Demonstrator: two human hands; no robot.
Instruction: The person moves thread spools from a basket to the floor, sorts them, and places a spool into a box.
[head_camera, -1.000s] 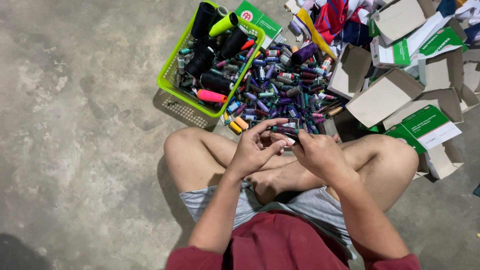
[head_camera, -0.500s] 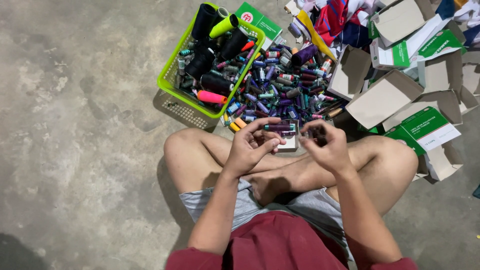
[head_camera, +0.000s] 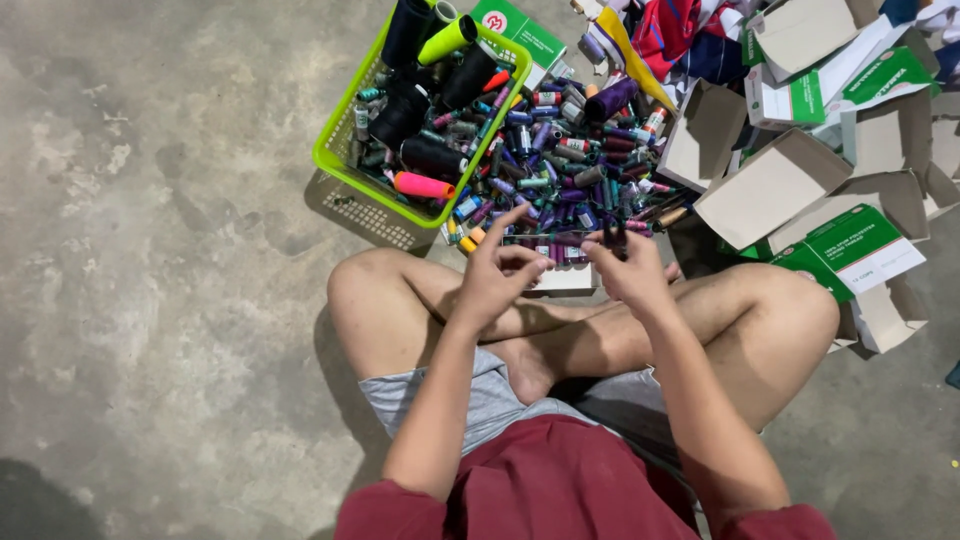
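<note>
Green-and-white cardboard boxes lie open at the far right, and a lime-green basket at the far left holds big thread cones. The right hand pinches a small dark spool over the spool pile; the left hand hovers beside it, fingers spread.

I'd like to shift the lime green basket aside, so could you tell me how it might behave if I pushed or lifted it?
The lime green basket has thin mesh walls, so it would probably flex when lifted by one rim. It is packed with large thread cones, so likely heavy for its size. The round cones lie loose and could roll or spill if it tips; on the rough concrete floor it may drag.
</note>
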